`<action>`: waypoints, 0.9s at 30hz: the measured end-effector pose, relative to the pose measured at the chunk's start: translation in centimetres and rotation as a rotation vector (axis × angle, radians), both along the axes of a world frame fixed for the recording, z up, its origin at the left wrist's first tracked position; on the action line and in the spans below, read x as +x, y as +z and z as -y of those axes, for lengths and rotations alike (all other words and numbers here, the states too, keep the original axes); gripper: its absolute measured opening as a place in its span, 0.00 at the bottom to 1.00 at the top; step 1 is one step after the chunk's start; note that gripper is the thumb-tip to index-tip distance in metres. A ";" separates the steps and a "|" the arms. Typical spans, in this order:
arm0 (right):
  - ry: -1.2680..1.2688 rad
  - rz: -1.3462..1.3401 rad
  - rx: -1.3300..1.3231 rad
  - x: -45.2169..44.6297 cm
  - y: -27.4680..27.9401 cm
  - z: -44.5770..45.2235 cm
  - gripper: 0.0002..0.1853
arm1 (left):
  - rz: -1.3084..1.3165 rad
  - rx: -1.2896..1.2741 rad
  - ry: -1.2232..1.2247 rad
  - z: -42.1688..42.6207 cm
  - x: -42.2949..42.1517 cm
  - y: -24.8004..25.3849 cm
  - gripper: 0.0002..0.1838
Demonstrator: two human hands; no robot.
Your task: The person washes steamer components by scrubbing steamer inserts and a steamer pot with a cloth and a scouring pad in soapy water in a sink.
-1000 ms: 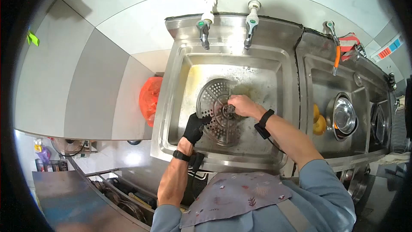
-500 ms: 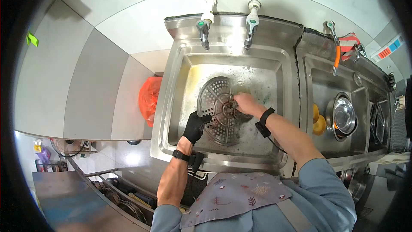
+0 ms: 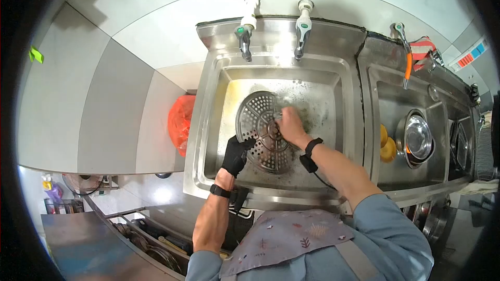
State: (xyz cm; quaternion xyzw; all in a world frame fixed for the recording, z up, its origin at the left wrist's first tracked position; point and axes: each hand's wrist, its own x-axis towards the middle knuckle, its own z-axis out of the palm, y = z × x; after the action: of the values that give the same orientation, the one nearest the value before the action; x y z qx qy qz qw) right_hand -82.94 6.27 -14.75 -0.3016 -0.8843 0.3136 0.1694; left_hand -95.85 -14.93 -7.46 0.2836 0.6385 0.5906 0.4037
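A round metal plate with many holes (image 3: 257, 105) lies tilted in the large steel sink (image 3: 323, 177). My left hand (image 3: 236, 156), in a black glove, grips the plate's lower left edge. Over the right part of the plate is my bare right hand (image 3: 291, 126), its fingers curled and blurred. What it holds, if anything, is hidden beneath the fingers. Dark specks of dirt are scattered on the sink floor right of the plate.
Two taps (image 3: 244, 41) (image 3: 302, 36) stand at the sink's back. An orange-red bag (image 3: 180, 125) is at its left. The neighbouring sink holds metal bowls (image 3: 417, 135) and yellow round things (image 3: 387, 150). An orange-tipped tap (image 3: 408, 67) hangs above it.
My right hand has moved a little over the plate, first right, then back left, and is now blurred. My left hand stays at the plate's edge. The view has shifted slightly.
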 end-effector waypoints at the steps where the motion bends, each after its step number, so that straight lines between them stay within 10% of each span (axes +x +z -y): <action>1: -0.125 0.008 -0.055 0.1 0.1 -0.1 0.14 | 0.046 -0.076 0.026 -0.4 -0.1 0.5 0.16; 13: 0.202 -0.376 0.015 -5.0 5.2 4.5 0.19 | 0.205 -0.086 0.045 -0.7 0.5 0.7 0.15; 20: -0.323 -0.019 -0.211 -1.3 -1.8 -2.1 0.18 | 0.191 -0.155 0.051 -0.1 0.2 2.0 0.18; 27: 0.138 -0.389 -0.131 -4.8 5.9 7.2 0.19 | 0.289 -0.114 0.027 -0.5 -0.5 -1.3 0.15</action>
State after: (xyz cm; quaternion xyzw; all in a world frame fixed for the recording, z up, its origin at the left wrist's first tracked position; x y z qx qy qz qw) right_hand -87.70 -0.90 -8.85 -0.1843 -0.8314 0.4335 0.2949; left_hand -96.38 -14.38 -8.79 0.1635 0.6101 0.5935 0.4988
